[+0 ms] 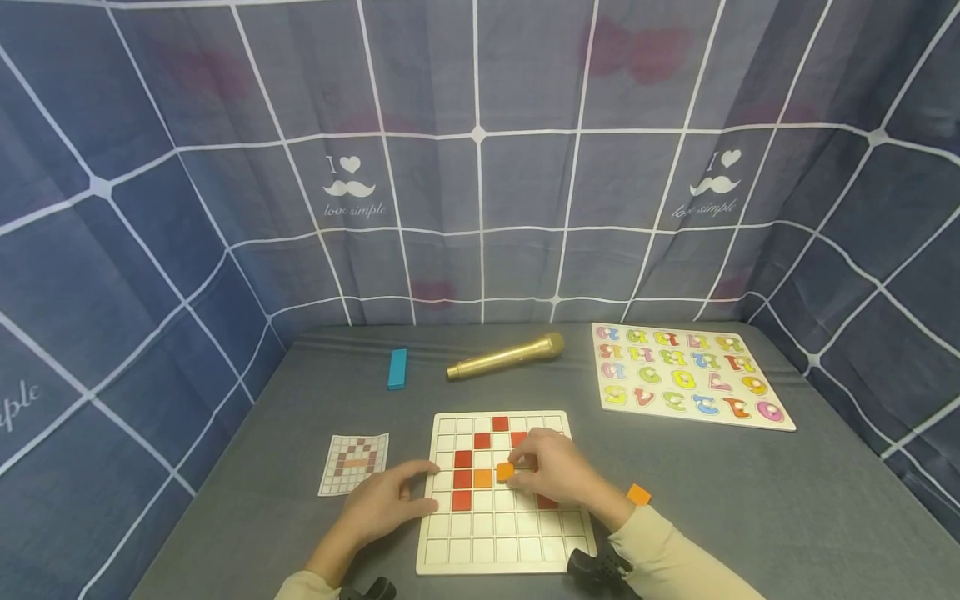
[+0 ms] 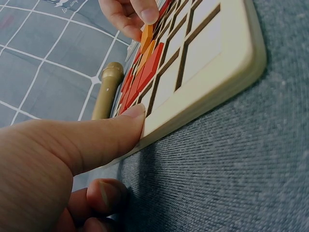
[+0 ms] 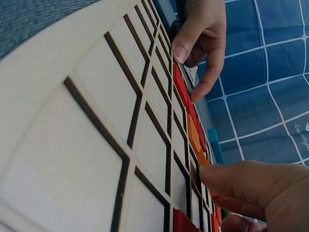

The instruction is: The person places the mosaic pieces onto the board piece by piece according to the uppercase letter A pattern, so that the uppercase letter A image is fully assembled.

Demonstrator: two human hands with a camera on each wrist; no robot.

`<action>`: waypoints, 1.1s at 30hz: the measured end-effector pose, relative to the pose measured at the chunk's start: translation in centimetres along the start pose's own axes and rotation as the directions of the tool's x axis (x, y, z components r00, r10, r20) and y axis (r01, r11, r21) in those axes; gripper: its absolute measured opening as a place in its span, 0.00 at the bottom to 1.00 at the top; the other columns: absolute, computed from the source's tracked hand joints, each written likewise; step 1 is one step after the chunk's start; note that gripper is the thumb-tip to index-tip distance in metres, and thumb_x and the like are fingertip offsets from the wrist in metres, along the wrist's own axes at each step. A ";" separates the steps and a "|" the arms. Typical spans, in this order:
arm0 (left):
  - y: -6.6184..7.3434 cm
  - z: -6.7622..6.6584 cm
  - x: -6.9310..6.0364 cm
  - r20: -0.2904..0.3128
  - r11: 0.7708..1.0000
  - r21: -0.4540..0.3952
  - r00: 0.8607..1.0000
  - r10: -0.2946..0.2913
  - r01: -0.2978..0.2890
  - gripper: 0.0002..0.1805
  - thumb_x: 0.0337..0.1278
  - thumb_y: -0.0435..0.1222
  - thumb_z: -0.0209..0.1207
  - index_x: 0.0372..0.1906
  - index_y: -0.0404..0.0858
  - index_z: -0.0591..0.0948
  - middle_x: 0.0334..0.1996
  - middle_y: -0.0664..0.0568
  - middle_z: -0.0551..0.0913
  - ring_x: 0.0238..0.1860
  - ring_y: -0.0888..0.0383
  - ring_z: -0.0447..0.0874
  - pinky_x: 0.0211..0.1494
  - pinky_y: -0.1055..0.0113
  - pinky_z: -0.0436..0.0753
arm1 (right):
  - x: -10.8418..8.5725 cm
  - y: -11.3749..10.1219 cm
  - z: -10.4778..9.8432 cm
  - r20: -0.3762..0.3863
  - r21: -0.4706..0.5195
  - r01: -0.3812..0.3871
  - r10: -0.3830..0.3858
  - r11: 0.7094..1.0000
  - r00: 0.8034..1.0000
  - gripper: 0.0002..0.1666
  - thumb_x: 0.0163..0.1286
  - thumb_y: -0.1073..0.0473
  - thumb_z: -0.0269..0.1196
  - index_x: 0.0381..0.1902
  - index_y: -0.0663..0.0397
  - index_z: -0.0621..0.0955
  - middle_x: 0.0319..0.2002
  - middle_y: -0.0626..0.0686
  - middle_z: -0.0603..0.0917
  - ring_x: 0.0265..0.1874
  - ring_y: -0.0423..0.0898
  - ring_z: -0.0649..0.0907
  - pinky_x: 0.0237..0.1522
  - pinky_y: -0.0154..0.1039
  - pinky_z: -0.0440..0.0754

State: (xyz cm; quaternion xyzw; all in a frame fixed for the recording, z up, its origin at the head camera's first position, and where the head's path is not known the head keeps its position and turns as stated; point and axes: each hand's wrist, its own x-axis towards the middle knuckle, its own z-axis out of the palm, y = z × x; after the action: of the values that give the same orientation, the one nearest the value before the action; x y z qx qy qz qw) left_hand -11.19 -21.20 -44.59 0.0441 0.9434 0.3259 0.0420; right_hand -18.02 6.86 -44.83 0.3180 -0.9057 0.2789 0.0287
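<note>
A white grid board (image 1: 483, 551) lies on the dark cloth, with several red square tiles (image 1: 462, 479) set in its cells. One orange tile (image 1: 482, 478) sits in a cell beside a red one. My right hand (image 1: 555, 467) pinches another orange square tile (image 1: 506, 472) between thumb and fingers, just right of the placed orange one. At the board's left edge my left hand (image 1: 382, 500) rests with thumb and index finger spread; in the left wrist view its thumb (image 2: 104, 140) touches the rim. The right hand partly covers the red tiles on the board's right side.
A printed pattern card (image 1: 345, 477) lies left of the board. Behind stand out a blue block (image 1: 397, 369) and a gold microphone (image 1: 506, 358). A number puzzle board (image 1: 660, 392) is at the back right. One loose orange tile (image 1: 639, 494) lies by the right wrist.
</note>
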 end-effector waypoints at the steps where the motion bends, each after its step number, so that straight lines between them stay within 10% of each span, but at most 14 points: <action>1: 0.0 0.0 0.0 0.000 1.000 0.001 1.000 0.000 0.000 0.24 0.45 0.51 0.71 0.52 0.55 0.82 0.16 0.62 0.70 0.16 0.67 0.63 0.20 0.72 0.60 | 0.0 0.0 0.0 -0.001 0.000 -0.001 0.001 1.000 1.000 0.12 0.51 0.52 0.75 0.34 0.48 0.88 0.27 0.41 0.79 0.27 0.31 0.71 0.33 0.29 0.68; 33: -0.1 0.1 0.1 0.006 1.000 -0.001 1.000 0.010 -0.010 0.25 0.46 0.50 0.72 0.53 0.54 0.82 0.16 0.61 0.69 0.16 0.67 0.62 0.20 0.72 0.60 | 0.3 -0.3 0.2 0.023 -0.027 0.005 -0.004 1.000 1.000 0.12 0.51 0.52 0.75 0.34 0.47 0.88 0.32 0.41 0.85 0.31 0.35 0.78 0.36 0.33 0.73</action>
State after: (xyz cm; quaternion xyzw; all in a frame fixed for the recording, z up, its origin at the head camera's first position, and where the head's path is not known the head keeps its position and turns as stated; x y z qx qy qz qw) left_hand -11.23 -21.19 -44.69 0.0498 0.9428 0.3267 0.0430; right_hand -18.01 6.37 -44.77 0.3229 -0.9090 0.2627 0.0231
